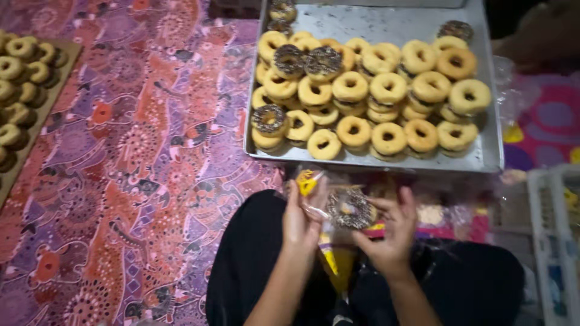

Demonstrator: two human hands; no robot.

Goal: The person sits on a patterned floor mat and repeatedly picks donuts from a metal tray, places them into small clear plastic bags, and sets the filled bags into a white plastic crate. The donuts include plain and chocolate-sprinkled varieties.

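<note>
My left hand [301,218] grips a clear piping bag [334,256] of yellow icing near its top, with the bag hanging down over my lap. My right hand [393,232] holds a ring donut covered in dark sprinkles [350,209] by its edge, just beside the left hand. Both hands are over my dark-clothed knees, just in front of a metal tray [489,154]. The tray holds several plain glazed ring donuts [388,88] stacked in rows and a few sprinkled donuts [324,61].
A patterned red and purple cloth [139,169] covers the floor. A wooden board [36,130] with several more donuts lies at the left edge. A white plastic crate [553,241] stands at the right, with clear plastic wrap [513,90] beside the tray.
</note>
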